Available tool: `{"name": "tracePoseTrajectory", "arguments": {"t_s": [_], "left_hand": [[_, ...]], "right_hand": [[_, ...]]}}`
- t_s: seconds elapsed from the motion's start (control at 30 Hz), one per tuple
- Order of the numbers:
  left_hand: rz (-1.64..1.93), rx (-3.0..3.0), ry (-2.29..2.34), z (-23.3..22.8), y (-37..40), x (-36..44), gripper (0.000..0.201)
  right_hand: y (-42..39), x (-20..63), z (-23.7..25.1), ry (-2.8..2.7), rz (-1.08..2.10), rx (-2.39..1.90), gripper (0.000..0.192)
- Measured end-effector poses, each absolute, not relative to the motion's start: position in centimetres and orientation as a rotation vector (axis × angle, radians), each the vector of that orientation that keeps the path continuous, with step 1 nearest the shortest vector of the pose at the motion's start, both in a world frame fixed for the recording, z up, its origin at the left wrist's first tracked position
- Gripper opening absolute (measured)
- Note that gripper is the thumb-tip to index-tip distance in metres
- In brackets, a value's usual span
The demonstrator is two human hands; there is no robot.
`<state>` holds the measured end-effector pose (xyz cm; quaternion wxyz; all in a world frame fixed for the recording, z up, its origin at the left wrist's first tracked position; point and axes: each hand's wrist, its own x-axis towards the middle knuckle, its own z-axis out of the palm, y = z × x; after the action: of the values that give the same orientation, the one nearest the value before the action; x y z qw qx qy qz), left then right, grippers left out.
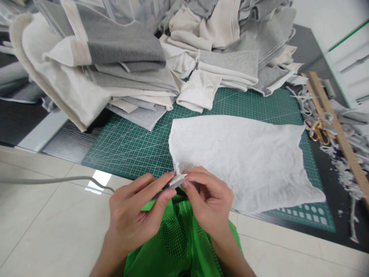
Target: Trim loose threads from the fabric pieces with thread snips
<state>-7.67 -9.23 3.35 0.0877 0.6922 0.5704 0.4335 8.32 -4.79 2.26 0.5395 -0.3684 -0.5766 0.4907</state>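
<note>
A piece of white knit fabric [239, 154] lies spread before me, its near left corner reaching my fingers. My left hand [138, 209] pinches what look like thread snips [177, 180], with pale metal blades and a dark handle mostly covered by the fingers. The blades point right, toward that corner. At the blade tip my right hand [209, 198] is closed, thumb against index finger, on the fabric's edge. Exactly what lies between its fingertips is hidden. The two hands nearly touch above my green mesh garment [184, 234].
A green cutting mat [135, 144] lies under the fabric. Folded grey fabric pieces [129, 42] and cream ones [198, 88] are heaped along the back. To the right are gold-handled scissors [318, 132], a wooden ruler [343, 134] and scraps [346, 173]. A grey cable [57, 179] runs at left.
</note>
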Motion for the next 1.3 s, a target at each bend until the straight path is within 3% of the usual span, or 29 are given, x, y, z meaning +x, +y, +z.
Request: {"name": "tracePoseTrajectory", "arguments": {"t_s": [0.3,0.6,1.3], "left_hand": [[1.321,1.715,1.628,2.8,-9.1,-8.2,0.028],[1.322,1.946,1.737,3.6,-10.0,-8.2,0.038],[1.295,1.993,1.739,3.2,-9.6,-7.6,0.031]], "right_hand": [[-5.0,8.2,2.4,-1.365,1.140,-0.890,0.030],[-4.9,8.2,2.2,-1.369,1.129,-0.877,0.031],[-4.9,8.2,2.2,-1.386,1.109,-0.902,0.027]]}}
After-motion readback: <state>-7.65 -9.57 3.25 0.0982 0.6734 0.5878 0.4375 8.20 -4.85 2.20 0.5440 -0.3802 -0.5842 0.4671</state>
